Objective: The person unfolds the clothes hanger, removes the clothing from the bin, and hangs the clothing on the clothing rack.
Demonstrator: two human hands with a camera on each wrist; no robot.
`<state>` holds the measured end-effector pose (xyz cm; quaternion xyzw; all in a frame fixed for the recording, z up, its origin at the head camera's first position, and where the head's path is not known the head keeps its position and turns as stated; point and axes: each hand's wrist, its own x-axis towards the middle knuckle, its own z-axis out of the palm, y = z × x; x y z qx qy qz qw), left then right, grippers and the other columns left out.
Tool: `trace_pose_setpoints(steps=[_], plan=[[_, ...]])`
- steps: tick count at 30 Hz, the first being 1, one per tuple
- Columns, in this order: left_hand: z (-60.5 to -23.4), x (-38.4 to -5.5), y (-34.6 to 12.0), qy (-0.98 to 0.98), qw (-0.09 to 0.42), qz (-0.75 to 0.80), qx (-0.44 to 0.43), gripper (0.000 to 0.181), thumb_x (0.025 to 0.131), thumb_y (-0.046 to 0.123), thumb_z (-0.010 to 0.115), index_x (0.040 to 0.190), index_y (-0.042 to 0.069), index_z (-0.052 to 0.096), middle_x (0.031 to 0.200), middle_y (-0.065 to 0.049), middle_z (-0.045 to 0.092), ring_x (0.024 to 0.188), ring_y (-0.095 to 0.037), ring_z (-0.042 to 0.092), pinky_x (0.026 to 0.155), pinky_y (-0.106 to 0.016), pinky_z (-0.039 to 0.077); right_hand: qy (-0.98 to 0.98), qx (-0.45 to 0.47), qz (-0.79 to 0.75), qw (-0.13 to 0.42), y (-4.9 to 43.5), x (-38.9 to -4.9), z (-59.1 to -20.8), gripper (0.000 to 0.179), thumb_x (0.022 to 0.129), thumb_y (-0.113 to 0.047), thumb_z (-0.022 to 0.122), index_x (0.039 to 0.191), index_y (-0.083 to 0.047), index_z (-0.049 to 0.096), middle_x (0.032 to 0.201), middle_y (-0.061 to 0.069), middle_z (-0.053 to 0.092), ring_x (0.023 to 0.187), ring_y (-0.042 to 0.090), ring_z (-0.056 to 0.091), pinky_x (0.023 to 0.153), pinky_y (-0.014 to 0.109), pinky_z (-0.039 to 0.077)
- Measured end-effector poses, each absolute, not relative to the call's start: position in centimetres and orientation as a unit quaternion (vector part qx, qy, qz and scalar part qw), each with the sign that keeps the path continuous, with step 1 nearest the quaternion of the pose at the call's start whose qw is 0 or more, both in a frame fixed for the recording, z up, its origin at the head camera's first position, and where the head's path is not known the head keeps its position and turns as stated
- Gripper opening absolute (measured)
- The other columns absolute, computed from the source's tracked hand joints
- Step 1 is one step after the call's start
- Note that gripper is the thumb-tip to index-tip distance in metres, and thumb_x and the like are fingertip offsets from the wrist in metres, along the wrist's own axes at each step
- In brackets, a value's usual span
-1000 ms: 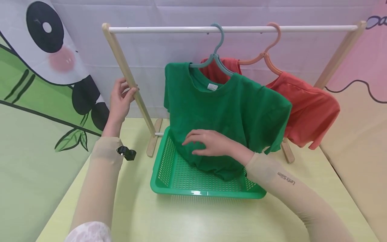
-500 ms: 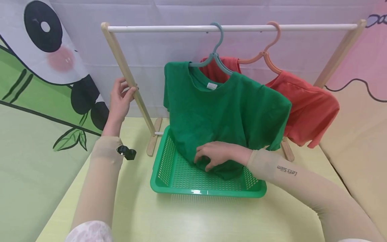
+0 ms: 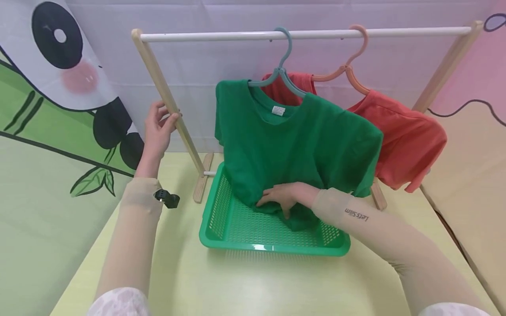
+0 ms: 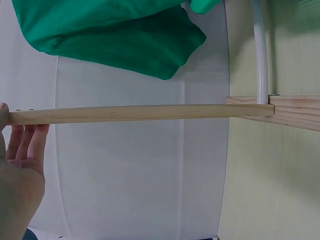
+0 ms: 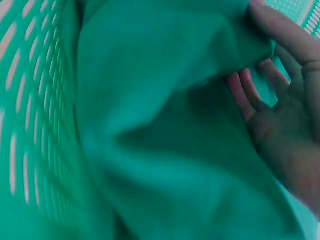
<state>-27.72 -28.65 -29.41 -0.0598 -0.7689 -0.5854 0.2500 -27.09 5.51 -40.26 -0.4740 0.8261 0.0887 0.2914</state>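
Observation:
My left hand holds the left wooden post of a clothes rack, thumb on one side and fingers on the other. In the left wrist view the post runs down to its wooden foot. A green T-shirt hangs from a blue-grey hanger, its lower part bunched inside a green plastic basket. At that bunched part is my right hand. Up close, its thumb lies on the cloth and its fingers reach behind a fold, pinching it.
Behind the green shirt, a red T-shirt hangs on an orange hanger. Both hangers hook over the white rod. The rack and basket stand on a pale table, with a printed cloth backdrop behind.
My right hand has come down from over the shirt's front to its bunched lower part, and the fingers have taken hold of the cloth. My left hand has stayed on the post.

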Motion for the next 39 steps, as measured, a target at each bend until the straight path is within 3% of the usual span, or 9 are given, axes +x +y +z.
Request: trace_pose_setpoints(steps=[4,10,15,21,31,35,39], plan=[[-29.4,-27.7,-28.4,-0.768,0.247,-0.588,-0.064,0.032,0.098,0.012,0.061,0.128,0.018,0.055,0.114,-0.005,0.064,0.112,-0.020,0.065,0.096,-0.032,0.056,0.838,-0.472,0.077,0.262,5.7,-27.3,-40.9,0.078,0.083,-0.002,0.077,0.147,-0.033,0.045,0.158,0.002,0.038,0.137,0.025,0.046,0.100,0.037,0.050],[-29.4,-27.5,-28.5,-0.760,0.246,-0.598,-0.064,0.031,0.098,0.012,0.060,0.128,0.017,0.055,0.109,0.005,0.064,0.112,-0.020,0.065,0.093,-0.027,0.056,0.840,-0.495,0.008,0.222,5.9,-28.2,-41.0,0.044,0.088,0.005,0.065,0.123,-0.021,0.070,0.129,0.001,0.067,0.119,0.019,0.061,0.097,0.032,0.052],[-29.7,-27.6,-28.6,-0.762,0.249,-0.593,-0.066,0.031,0.098,0.013,0.060,0.128,0.017,0.055,0.108,0.008,0.063,0.109,-0.013,0.065,0.093,-0.026,0.056,0.832,-0.510,-0.028,0.215,6.6,-28.5,-39.5,0.031,0.090,0.000,0.065,0.109,-0.022,0.076,0.113,-0.001,0.068,0.105,0.019,0.062,0.089,0.029,0.052],[-29.6,-27.6,-28.7,-0.759,0.248,-0.599,-0.059,0.031,0.097,0.013,0.061,0.128,0.018,0.056,0.114,-0.004,0.064,0.108,-0.013,0.065,0.093,-0.026,0.056,0.833,-0.514,-0.092,0.182,7.3,-29.2,-36.1,0.020,0.091,-0.010,0.069,0.103,-0.024,0.077,0.099,-0.004,0.064,0.090,0.015,0.059,0.081,0.029,0.050],[-29.6,-27.8,-28.6,-0.759,0.248,-0.599,-0.062,0.032,0.097,0.012,0.062,0.128,0.019,0.056,0.113,-0.003,0.064,0.112,-0.019,0.065,0.093,-0.026,0.056,0.888,-0.422,-0.148,0.105,8.8,-29.7,-31.1,0.016,0.091,-0.019,0.072,0.102,-0.029,0.077,0.107,-0.006,0.070,0.101,0.018,0.061,0.077,0.032,0.052],[-29.6,-27.8,-28.7,-0.755,0.248,-0.603,-0.066,0.032,0.097,0.011,0.061,0.127,0.018,0.056,0.109,0.004,0.064,0.109,-0.016,0.065,0.091,-0.023,0.056,0.905,-0.390,-0.158,0.065,9.1,-29.4,-29.8,0.015,0.089,-0.019,0.074,0.101,-0.027,0.078,0.109,-0.003,0.073,0.103,0.019,0.063,0.077,0.033,0.053],[-29.6,-27.7,-28.7,-0.759,0.252,-0.597,-0.065,0.031,0.097,0.012,0.061,0.127,0.018,0.056,0.108,0.005,0.064,0.106,-0.010,0.065,0.091,-0.024,0.056,0.905,-0.365,-0.211,0.058,9.2,-29.1,-29.2,0.016,0.091,-0.017,0.072,0.105,-0.023,0.077,0.106,0.002,0.072,0.084,0.016,0.067,0.073,0.032,0.054]])
